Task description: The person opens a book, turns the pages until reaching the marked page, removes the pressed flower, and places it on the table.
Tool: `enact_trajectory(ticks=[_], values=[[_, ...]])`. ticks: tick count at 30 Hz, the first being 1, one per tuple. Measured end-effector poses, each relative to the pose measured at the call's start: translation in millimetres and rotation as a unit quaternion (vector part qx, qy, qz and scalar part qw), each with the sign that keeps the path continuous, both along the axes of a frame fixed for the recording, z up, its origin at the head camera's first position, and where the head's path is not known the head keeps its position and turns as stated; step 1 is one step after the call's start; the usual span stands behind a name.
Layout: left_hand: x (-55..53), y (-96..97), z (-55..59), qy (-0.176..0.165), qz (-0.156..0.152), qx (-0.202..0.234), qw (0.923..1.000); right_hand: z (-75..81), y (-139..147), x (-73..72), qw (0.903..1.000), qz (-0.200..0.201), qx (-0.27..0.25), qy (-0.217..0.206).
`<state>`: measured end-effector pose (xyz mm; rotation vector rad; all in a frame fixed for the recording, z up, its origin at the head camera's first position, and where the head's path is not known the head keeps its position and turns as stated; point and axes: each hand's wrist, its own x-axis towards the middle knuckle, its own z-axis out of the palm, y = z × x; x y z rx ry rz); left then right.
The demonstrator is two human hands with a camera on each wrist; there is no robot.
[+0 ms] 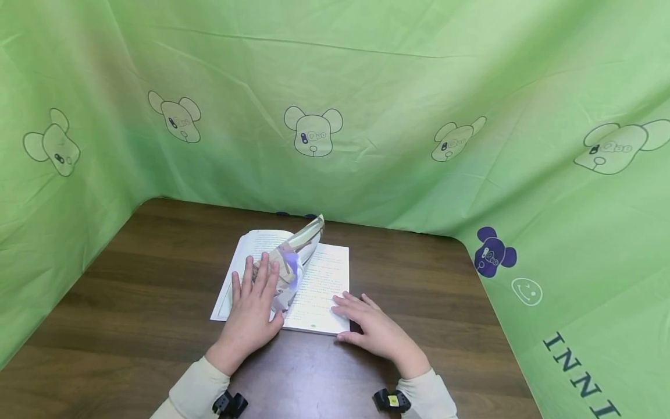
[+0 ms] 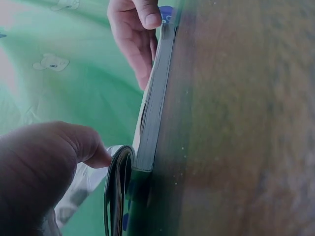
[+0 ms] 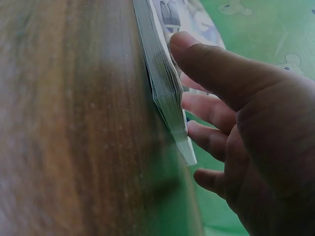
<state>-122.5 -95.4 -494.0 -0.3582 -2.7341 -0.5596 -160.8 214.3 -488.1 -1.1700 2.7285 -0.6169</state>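
Observation:
An open book point(image 1: 321, 291) lies on the wooden table, printed text on its white pages. A coloured, picture-covered leaf point(image 1: 289, 270) stands up and bends over near the middle. My left hand point(image 1: 251, 317) presses on the left side with spread, straight fingers, partly covering that leaf. In the left wrist view, curled-over pages point(image 2: 118, 184) rise beside the thumb. My right hand point(image 1: 378, 331) touches the book's lower right corner with loosely bent fingers. From the right wrist, the thumb point(image 3: 202, 56) lies by the thick page edges point(image 3: 160, 69); its contact there is unclear.
A green cloth point(image 1: 366, 180) printed with bear heads hangs around the back and sides of the brown table point(image 1: 157, 291). Black straps with small devices point(image 1: 391, 400) sit at both wrists, over pale sleeves point(image 1: 426, 396).

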Motion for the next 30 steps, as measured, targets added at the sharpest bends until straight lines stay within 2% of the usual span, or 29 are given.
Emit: enact_trajectory(ticks=[6, 12, 16, 23, 30], values=[[-0.2, -0.2, 0.2, 0.006, -0.026, -0.011, 0.9996, -0.2, 0.4, 0.1, 1.0, 0.003, 0.0, 0.003], [-0.2, 0.7, 0.2, 0.005, -0.029, -0.028, 0.9992, -0.9, 0.6, -0.5, 0.9999, 0.004, -0.001, 0.015], [0.2, 0.5, -0.4, -0.017, -0.034, -0.022, 0.999, -1.9, 0.8, -0.7, 0.9997, 0.008, -0.003, 0.022], [0.9, -1.8, 0.2, -0.077, -0.038, -0.018, 0.9961, -0.1, 1.1, 0.1, 0.9998, 0.008, -0.01, 0.015], [-0.2, -2.9, -0.5, -0.091, -0.024, -0.03, 0.9951, 3.4, -0.7, 0.8, 0.9995, 0.011, -0.016, 0.026]])
